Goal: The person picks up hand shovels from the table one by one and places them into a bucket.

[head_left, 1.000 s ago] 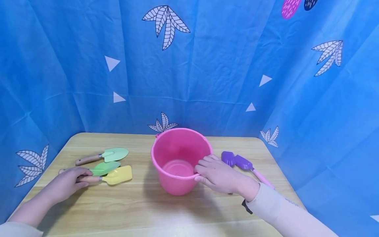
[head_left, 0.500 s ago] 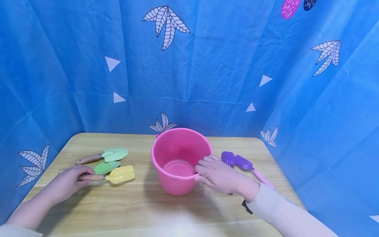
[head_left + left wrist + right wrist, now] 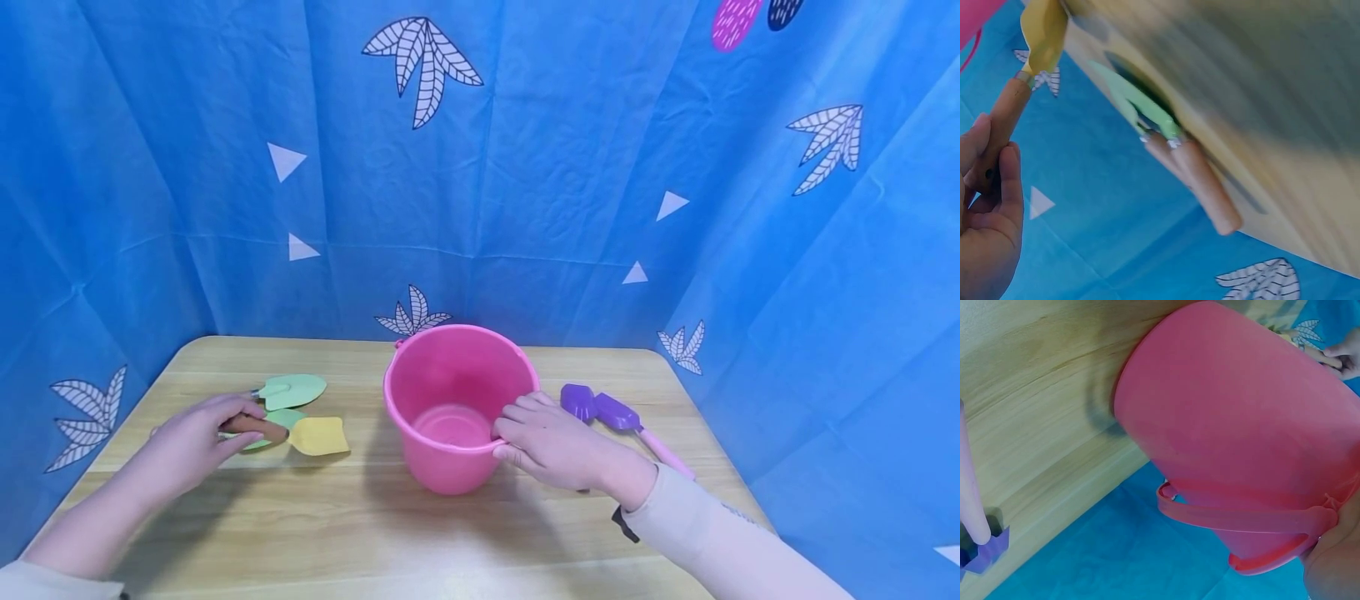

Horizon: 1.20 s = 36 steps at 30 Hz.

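Seemingly it's early: left of the empty-looking pink bucket, whose rim the right hand grips, the left hand holds a yellow shovel, with green trowels left and purple scoops right untaken.

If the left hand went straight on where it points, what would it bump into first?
Probably the pink bucket, met first by the yellow shovel in the left hand, though the height is hard to judge.
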Available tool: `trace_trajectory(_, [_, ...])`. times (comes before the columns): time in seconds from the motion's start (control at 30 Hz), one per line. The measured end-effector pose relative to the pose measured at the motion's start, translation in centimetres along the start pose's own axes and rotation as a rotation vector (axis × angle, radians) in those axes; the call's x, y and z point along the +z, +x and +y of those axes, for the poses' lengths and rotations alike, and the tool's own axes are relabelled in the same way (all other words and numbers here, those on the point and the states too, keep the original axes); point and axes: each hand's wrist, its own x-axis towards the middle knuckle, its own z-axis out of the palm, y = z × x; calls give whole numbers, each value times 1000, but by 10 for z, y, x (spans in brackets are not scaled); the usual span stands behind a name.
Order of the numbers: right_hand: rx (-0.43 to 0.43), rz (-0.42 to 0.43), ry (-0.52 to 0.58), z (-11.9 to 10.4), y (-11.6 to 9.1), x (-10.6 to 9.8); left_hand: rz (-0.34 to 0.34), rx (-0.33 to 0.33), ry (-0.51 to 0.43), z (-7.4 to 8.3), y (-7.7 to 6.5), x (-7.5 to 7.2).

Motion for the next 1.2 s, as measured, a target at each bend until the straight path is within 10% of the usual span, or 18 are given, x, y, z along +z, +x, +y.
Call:
trace_trajectory(0.33, [4, -4, -2, 1, 0, 3, 34, -3, -14, 34, 17, -3])
trace_trajectory(1.2, [6, -11, -4, 3, -1, 1, -153, -38, -82, 76, 68, -33])
